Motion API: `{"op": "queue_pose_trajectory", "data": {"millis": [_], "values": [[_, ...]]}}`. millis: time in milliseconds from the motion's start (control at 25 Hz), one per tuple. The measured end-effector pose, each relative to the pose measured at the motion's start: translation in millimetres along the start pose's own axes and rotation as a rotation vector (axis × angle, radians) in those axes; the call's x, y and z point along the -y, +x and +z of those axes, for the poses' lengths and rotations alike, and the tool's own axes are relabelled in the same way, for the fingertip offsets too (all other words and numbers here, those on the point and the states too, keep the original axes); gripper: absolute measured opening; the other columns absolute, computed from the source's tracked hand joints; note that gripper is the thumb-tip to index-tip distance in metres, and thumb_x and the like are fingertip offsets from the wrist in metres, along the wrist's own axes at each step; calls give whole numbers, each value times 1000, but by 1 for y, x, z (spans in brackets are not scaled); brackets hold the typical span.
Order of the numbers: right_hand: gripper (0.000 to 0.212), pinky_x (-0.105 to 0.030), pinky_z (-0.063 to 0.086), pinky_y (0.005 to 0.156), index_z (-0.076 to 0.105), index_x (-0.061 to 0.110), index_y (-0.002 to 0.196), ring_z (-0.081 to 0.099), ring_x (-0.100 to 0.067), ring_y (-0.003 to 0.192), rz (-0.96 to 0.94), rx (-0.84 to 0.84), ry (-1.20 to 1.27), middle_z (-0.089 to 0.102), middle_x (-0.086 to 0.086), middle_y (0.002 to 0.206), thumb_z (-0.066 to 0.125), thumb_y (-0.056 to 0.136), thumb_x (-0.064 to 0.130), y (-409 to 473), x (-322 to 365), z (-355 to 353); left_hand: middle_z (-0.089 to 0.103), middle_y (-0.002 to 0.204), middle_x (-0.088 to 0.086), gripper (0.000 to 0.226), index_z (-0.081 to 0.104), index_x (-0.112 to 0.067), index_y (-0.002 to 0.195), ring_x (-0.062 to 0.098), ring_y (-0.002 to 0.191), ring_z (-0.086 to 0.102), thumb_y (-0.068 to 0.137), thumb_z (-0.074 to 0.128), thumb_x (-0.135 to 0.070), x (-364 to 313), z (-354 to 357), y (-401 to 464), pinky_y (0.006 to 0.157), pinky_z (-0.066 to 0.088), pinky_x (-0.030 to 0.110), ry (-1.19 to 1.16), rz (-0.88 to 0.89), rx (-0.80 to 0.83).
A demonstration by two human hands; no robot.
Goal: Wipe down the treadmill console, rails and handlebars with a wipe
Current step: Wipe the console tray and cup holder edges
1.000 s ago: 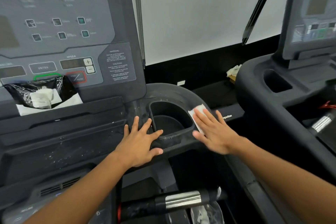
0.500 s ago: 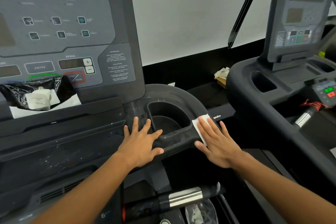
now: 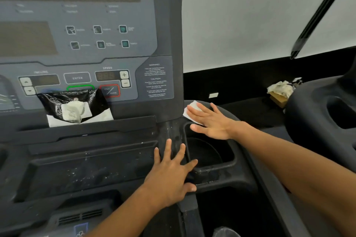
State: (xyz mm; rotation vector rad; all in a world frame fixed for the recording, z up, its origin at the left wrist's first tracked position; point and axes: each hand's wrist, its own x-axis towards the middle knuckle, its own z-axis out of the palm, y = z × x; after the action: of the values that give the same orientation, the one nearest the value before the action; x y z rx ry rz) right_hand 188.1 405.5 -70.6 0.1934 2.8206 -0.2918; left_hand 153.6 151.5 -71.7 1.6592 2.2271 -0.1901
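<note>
The treadmill console (image 3: 86, 44) fills the upper left, a grey panel of buttons and dim displays. To its lower right is a black cup holder (image 3: 210, 152) with a curved rim. My right hand (image 3: 210, 121) lies flat with straight fingers on a white wipe (image 3: 190, 110), pressing it onto the far rim beside the console's lower right corner. My left hand (image 3: 171, 175) rests flat, fingers spread, on the dusty black tray just left of the cup holder, thumb under its front edge.
A black wipe packet (image 3: 71, 106) on white paper leans on the console ledge. A second treadmill's black housing (image 3: 323, 113) stands at the right. A crumpled cloth on a small box (image 3: 281, 90) sits between the machines. A black pole (image 3: 317, 15) slants across the white wall.
My right hand has slid the wipe from the cup holder's right rim round to its far rim near the console. The view has swung left and closer. My left hand stays put.
</note>
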Motion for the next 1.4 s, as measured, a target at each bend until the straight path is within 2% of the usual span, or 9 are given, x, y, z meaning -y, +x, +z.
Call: {"op": "queue_pose_trajectory", "data": {"millis": [200, 440, 600, 760, 920, 1080, 1200, 1320, 1400], "values": [[51, -47, -22, 112, 19, 45, 153, -20, -5, 148, -238, -12, 33, -1, 19, 164, 18, 103, 56, 28, 28, -5, -18, 165, 6, 73, 6, -44, 156, 43, 142, -33, 96, 42, -65, 0, -1, 0, 116, -7, 70, -9, 0, 26], [50, -49, -17, 119, 23, 43, 153, 0, 12, 145, 23, -65, 324, 19, 20, 161, 29, 105, 51, -55, -22, 10, -16, 166, 3, 75, 7, -45, 156, 41, 143, -32, 95, 43, -67, 2, 2, -4, 117, -6, 67, -40, -7, -9], [57, -44, -24, 117, 1, 36, 157, -17, 8, 145, 159, -58, 53, 0, 16, 165, 19, 105, 53, -133, -13, 32, -13, 166, 4, 73, 10, -44, 156, 41, 144, -31, 95, 43, -66, 3, 4, -5, 117, -6, 67, -55, 4, -33], [68, -47, -21, 118, -15, 22, 155, -29, -5, 145, 305, -69, -184, -21, 10, 160, 0, 100, 60, -169, 27, 59, -12, 167, 5, 73, 10, -44, 156, 42, 144, -30, 95, 44, -65, 4, 5, -4, 117, -8, 68, -65, 15, -40], [78, -48, -19, 119, -20, 19, 153, -30, -12, 145, 399, -104, -71, -25, 5, 160, -3, 95, 68, -116, 29, 53, -17, 165, 6, 79, 3, -41, 157, 42, 144, -31, 95, 45, -64, 4, 5, -6, 117, -7, 67, -89, 22, -56], [79, -49, -19, 118, -14, 24, 156, -25, -14, 148, 249, -85, 33, -22, 4, 162, 2, 93, 70, -25, 22, 24, -30, 161, 6, 107, -17, -28, 156, 34, 146, -30, 88, 57, -65, 6, 2, -10, 123, -4, 56, -216, -78, -108], [72, -51, -17, 118, -11, 31, 156, -21, -18, 150, 98, -95, 57, -16, 5, 164, 10, 96, 65, 23, 53, 19, -24, 163, 10, 119, -20, -18, 155, 28, 149, -23, 84, 60, -69, 9, 2, -16, 125, -3, 49, -216, -174, -126], [75, -52, -12, 120, 5, 23, 158, -8, -20, 152, 58, -151, 23, 3, 0, 167, 13, 96, 64, 36, 85, 27, -21, 164, 9, 127, -17, -13, 156, 27, 151, -19, 77, 62, -74, 13, 3, -22, 124, -4, 49, -202, -235, -108], [79, -51, -12, 121, 2, 17, 158, -8, -18, 152, 75, -142, 35, 3, -2, 167, 13, 96, 65, 27, 94, 32, -22, 164, 6, 131, -17, -15, 156, 28, 152, -16, 74, 65, -74, 18, 4, -29, 125, -1, 50, -208, -240, -74]]}}
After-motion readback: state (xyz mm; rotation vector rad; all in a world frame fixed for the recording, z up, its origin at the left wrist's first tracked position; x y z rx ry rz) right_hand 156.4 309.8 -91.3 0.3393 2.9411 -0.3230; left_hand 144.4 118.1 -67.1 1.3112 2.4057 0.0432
